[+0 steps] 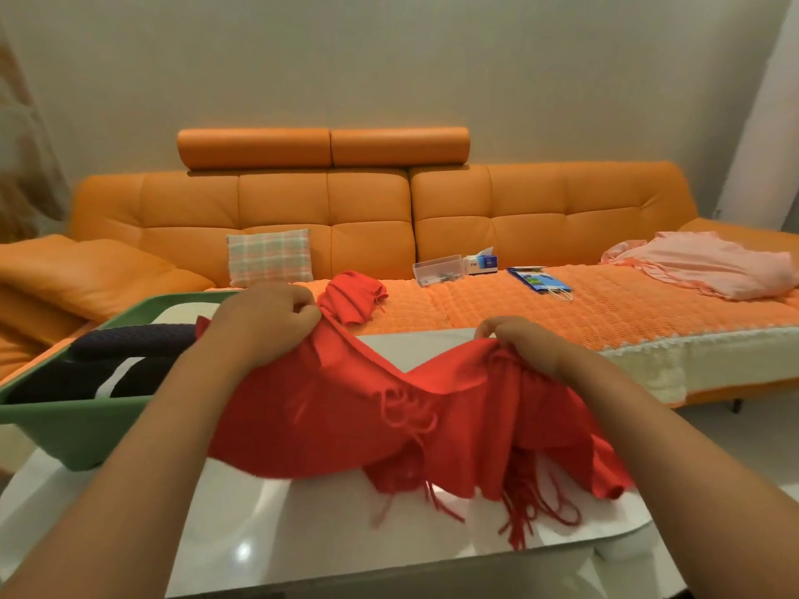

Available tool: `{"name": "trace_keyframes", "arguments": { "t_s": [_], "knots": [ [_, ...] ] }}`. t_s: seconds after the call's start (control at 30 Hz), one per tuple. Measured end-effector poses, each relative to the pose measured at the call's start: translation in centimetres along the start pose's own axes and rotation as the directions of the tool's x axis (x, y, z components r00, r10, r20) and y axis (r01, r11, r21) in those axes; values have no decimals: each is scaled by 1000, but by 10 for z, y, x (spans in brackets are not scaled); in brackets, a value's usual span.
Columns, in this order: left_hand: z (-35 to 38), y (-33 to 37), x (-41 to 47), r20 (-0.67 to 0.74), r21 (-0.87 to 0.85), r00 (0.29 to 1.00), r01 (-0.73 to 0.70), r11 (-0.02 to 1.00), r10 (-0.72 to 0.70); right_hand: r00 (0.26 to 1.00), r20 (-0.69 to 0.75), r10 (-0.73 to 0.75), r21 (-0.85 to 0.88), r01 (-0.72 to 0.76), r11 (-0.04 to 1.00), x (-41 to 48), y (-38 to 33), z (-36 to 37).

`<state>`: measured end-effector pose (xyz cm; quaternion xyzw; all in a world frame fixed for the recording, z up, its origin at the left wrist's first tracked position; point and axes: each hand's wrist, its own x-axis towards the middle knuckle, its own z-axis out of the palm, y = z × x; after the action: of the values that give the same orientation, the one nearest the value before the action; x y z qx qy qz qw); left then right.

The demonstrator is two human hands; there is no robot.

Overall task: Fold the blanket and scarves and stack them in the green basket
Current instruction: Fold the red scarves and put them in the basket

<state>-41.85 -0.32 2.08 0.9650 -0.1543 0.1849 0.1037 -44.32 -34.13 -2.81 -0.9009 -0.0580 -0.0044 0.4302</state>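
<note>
A red fringed scarf (346, 421) hangs between my hands over the glossy white table (302, 525). My left hand (263, 322) grips its upper left edge, and my right hand (525, 345) grips a bunched part on the right. Its far end (352, 300) trails onto the sofa seat. Fringe tassels dangle near the table top. The green basket (78, 430) stands at the left on the table, with dark navy and white folded cloth (125, 361) inside. A pink blanket (709, 265) lies crumpled on the sofa's right end.
An orange sofa (372, 209) with a textured orange cover runs behind the table. On it are a plaid cushion (270, 257), a clear plastic box (439, 270), a tissue box (482, 261) and a blue booklet (540, 279).
</note>
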Motion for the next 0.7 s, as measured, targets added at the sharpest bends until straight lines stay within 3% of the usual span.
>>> {"name": "trace_keyframes", "arguments": {
  "t_s": [0.13, 0.27, 0.33, 0.4, 0.47, 0.57, 0.63, 0.7],
  "knots": [
    [33, -7, 51, -96, 280, 991, 113, 953, -89, 971, -231, 60, -209, -110, 972, 46, 12, 9],
    [97, -26, 80, -147, 489, 978, 202, 848, -148, 867, -484, -117, -431, -120, 895, 93, 37, 32],
    [126, -35, 79, -148, 494, 979, 198, 847, -143, 815, -547, -194, -602, -222, 767, 108, 48, 44],
    [151, -38, 77, -56, 452, 993, 120, 884, -106, 818, -525, -236, -680, -236, 694, 118, 58, 55],
    [165, -34, 73, 104, 299, 992, 37, 954, -71, 885, -410, -221, -650, -114, 751, 121, 62, 65],
    [170, -21, 64, 340, -41, 940, -23, 999, 35, 977, -120, -176, -527, 87, 846, 119, 60, 77],
    [176, -12, 48, 448, -160, 885, -62, 985, 129, 994, -59, -92, -537, 46, 842, 114, 56, 87],
    [184, -10, 31, 563, -109, 811, -121, 987, 162, 996, -54, 70, -717, -87, 691, 108, 59, 99]
  ]
}}
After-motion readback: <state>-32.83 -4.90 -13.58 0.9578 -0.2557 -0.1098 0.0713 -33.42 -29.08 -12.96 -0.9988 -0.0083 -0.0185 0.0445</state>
